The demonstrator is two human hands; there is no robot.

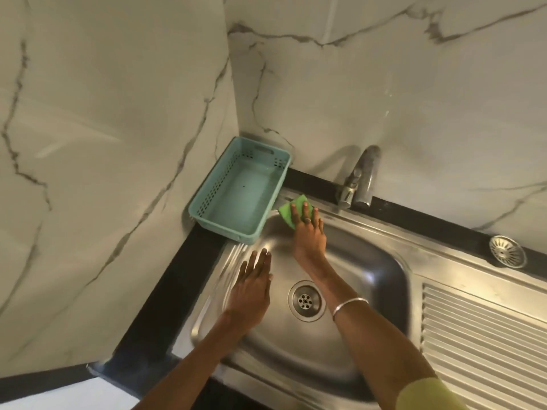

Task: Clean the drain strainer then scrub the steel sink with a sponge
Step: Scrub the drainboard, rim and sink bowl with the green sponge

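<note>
The sponge (294, 210) is being pressed flat w/ straight fingers by the right hand (307, 232) on the sink (370, 261) rim's far-left corner, prob. scrubbing, while the left hand (251, 288), open & empty, is being braced on the basin's left edge.

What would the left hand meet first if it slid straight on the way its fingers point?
Probably the teal basket: the left hand lies flat on the sink rim, fingers aimed toward it, though depth is unclear.
</note>
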